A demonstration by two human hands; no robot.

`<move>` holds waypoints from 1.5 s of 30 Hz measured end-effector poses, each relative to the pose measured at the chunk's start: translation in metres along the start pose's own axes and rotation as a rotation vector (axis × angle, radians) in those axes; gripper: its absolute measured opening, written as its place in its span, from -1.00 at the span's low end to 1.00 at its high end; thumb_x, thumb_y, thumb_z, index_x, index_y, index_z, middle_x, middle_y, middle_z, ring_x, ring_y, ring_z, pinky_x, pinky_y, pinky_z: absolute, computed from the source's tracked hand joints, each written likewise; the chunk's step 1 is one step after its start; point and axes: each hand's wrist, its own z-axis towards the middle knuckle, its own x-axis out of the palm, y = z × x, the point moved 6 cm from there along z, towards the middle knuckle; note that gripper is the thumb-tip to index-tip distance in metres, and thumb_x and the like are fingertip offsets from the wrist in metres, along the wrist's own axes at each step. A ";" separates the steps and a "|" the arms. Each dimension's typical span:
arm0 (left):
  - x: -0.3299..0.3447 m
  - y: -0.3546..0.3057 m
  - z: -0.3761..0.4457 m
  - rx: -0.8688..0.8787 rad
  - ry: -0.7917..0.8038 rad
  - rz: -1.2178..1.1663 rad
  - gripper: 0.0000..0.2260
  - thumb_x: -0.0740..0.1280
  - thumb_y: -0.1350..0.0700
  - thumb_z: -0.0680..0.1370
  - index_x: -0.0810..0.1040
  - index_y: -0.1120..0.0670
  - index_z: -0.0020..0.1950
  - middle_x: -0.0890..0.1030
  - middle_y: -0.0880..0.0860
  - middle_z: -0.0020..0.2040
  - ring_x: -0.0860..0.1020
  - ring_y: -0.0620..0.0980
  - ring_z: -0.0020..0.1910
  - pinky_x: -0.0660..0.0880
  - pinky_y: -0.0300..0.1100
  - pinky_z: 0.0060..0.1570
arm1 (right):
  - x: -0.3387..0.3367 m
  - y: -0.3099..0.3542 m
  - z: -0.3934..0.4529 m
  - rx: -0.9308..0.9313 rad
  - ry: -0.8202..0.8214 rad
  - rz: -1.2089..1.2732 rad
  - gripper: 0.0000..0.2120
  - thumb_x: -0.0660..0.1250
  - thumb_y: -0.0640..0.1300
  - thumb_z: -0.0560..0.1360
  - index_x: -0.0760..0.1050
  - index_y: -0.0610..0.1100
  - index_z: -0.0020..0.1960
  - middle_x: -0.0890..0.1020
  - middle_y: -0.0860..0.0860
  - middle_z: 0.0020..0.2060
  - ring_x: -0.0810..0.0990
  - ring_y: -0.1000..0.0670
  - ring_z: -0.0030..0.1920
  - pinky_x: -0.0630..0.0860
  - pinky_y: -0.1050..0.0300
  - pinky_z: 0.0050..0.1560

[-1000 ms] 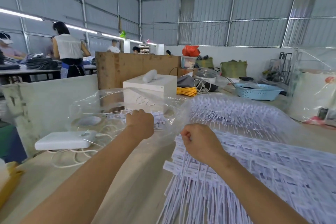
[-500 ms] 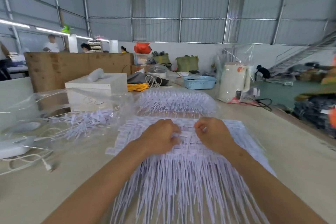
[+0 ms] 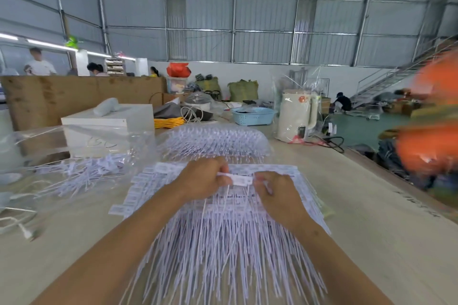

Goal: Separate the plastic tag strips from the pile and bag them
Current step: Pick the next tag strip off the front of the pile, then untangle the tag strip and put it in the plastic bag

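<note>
From the head camera, a wide pile of white plastic tag strips (image 3: 223, 238) lies spread on the pale table (image 3: 371, 242), label ends at the far side and thin tails fanning toward the viewer. Over its far edge the left hand (image 3: 205, 181) and right hand (image 3: 277, 193) meet, each with fingers curled and pinching one end of a single tag strip (image 3: 239, 179) raised just above the pile. Left of the pile a clear plastic bag (image 3: 81, 156) lies open on the table with loose strips (image 3: 81, 176) inside. Just behind the hands sits a bagged bundle of strips (image 3: 215, 141), close to the pile's far edge. Farther back stand a white box (image 3: 109, 126), a coil of yellow cord (image 3: 169, 122), a light blue basket (image 3: 252, 115) and a plastic-wrapped white kettle (image 3: 297, 116). A white cable (image 3: 22, 229) trails at the left edge. A blurred orange shape (image 3: 431, 131) blocks the right side.
</note>
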 end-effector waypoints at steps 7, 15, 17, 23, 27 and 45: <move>-0.027 -0.033 0.002 0.186 -0.114 -0.053 -0.88 0.35 -0.06 0.51 0.48 -0.12 0.01 0.58 -0.09 -0.08 0.53 -0.01 -0.10 0.46 -0.09 -0.09 | -0.010 0.006 0.006 0.332 0.145 0.985 -0.86 0.30 -0.27 0.52 0.52 -0.24 -0.21 0.49 -0.04 -0.47 0.45 0.07 -0.51 0.35 0.19 -0.38; -0.021 -0.033 0.013 0.141 -0.005 -0.221 -0.85 0.34 0.04 0.54 0.65 0.08 -0.02 0.65 0.08 -0.10 0.57 0.04 -0.12 0.47 -0.08 -0.09 | -0.010 0.017 0.021 0.171 0.221 0.814 -0.77 0.26 -0.26 0.56 0.53 -0.21 -0.27 0.43 -0.04 -0.50 0.33 0.10 -0.55 0.27 0.30 -0.53; -0.029 -0.031 0.016 0.079 -0.009 -0.310 -0.89 0.38 0.12 0.50 0.68 0.12 -0.09 0.64 0.02 -0.27 0.56 -0.04 -0.25 0.46 -0.15 -0.21 | -0.011 0.020 0.028 0.104 0.117 0.728 -0.76 0.27 -0.29 0.54 0.55 -0.24 -0.28 0.43 0.02 -0.57 0.31 0.12 -0.59 0.27 0.29 -0.52; -0.032 -0.036 0.017 -0.019 0.179 -0.294 -0.76 0.32 0.36 0.46 0.46 0.30 -0.42 0.26 -0.06 -0.66 0.23 -0.15 -0.62 0.18 -0.39 -0.53 | -0.007 0.028 0.025 -0.115 -0.087 0.343 -0.86 0.31 -0.28 0.51 0.62 -0.26 -0.17 0.59 -0.01 -0.36 0.47 0.19 -0.39 0.37 0.24 -0.30; -0.029 -0.024 0.015 -0.115 0.225 -0.388 -0.92 0.32 0.39 0.42 0.57 0.29 -0.26 0.33 0.03 -0.60 0.26 -0.08 -0.59 0.21 -0.28 -0.46 | -0.017 0.022 0.021 -0.171 -0.171 0.235 -0.86 0.31 -0.35 0.49 0.57 -0.35 -0.21 0.59 -0.16 -0.33 0.47 0.00 -0.33 0.39 0.14 -0.24; -0.016 -0.038 0.012 0.096 0.231 -0.462 -0.76 0.26 0.33 0.52 0.56 0.17 0.15 0.59 0.06 -0.08 0.50 -0.01 -0.11 0.39 -0.12 -0.09 | 0.000 0.009 0.019 0.225 0.272 0.972 -0.84 0.48 -0.04 0.34 0.56 -0.09 -0.30 0.30 0.09 -0.50 0.21 0.14 -0.52 0.20 0.30 -0.55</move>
